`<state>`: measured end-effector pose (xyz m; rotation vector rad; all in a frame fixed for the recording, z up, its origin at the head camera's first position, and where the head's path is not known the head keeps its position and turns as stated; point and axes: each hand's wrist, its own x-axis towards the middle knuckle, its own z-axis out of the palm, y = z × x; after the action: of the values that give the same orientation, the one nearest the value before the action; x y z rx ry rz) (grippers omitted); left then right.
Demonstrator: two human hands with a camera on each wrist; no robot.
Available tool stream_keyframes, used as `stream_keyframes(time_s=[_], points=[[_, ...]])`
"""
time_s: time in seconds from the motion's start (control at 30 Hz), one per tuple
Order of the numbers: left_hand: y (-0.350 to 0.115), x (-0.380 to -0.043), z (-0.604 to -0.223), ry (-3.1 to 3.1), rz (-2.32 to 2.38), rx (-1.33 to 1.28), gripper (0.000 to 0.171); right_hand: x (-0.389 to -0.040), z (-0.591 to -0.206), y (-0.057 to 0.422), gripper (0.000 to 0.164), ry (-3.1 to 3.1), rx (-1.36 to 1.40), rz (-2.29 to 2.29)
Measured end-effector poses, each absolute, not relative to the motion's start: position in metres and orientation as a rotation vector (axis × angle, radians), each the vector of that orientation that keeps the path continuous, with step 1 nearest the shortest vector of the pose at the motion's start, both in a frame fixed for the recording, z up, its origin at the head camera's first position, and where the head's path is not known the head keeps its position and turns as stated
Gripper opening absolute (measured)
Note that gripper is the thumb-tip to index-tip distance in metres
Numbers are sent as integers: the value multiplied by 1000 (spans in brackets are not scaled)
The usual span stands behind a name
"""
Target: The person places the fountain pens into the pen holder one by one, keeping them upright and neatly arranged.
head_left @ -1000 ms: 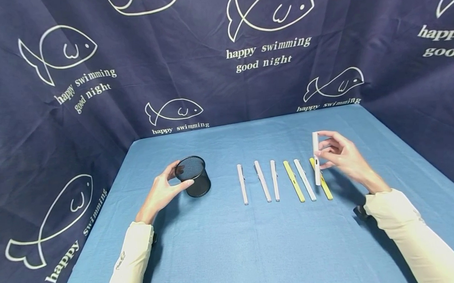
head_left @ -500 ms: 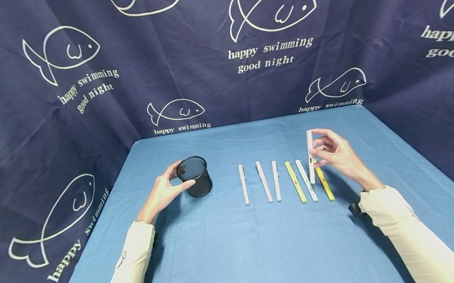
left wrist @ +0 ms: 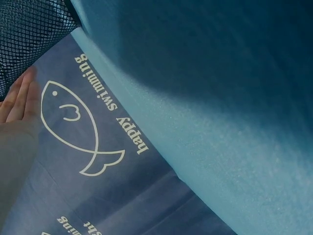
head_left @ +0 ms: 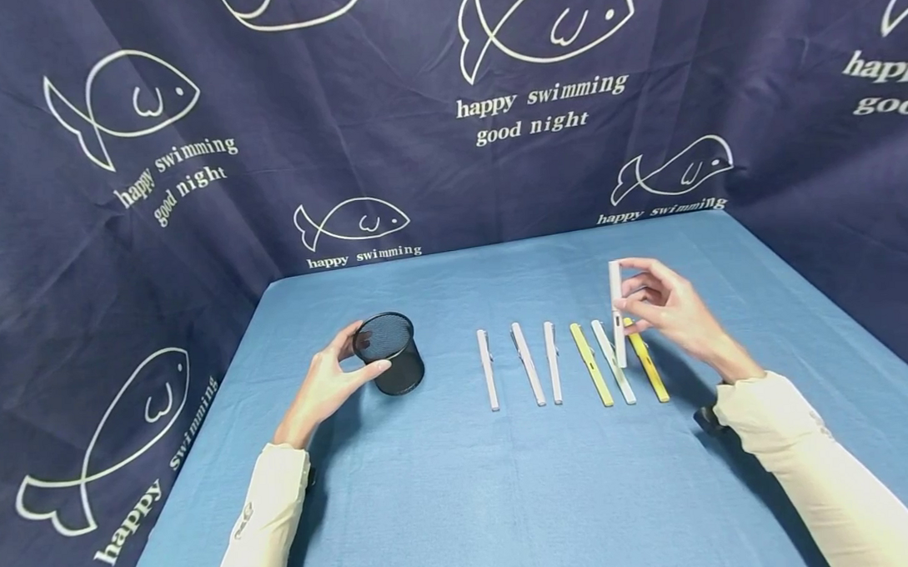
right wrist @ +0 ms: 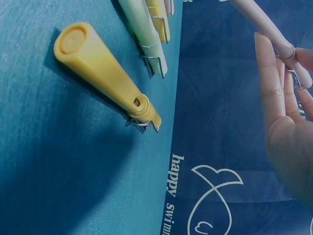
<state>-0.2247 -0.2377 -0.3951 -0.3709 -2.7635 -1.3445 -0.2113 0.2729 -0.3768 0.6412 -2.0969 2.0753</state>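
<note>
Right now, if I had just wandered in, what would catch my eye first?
Probably the pale pink pen that the right hand holds upright over the right part of a row of pens on the blue cloth. Next, the black mesh pen cup on the left, gripped by the left hand. Behind everything, the dark blue curtain shows white fish drawings.

White lettering on the dark blue backdrop reads "happy swimming", in 2 places with "good night" beneath; at the head view's right edge, cut off to "happ" and "good".
</note>
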Motion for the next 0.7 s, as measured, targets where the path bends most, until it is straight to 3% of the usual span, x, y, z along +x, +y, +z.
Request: stream_keyframes(time_s=[0.7], points=[[-238, -224, -396, -2764, -1326, -370, 92, -215, -379, 264, 53, -2133, 642, 2031]])
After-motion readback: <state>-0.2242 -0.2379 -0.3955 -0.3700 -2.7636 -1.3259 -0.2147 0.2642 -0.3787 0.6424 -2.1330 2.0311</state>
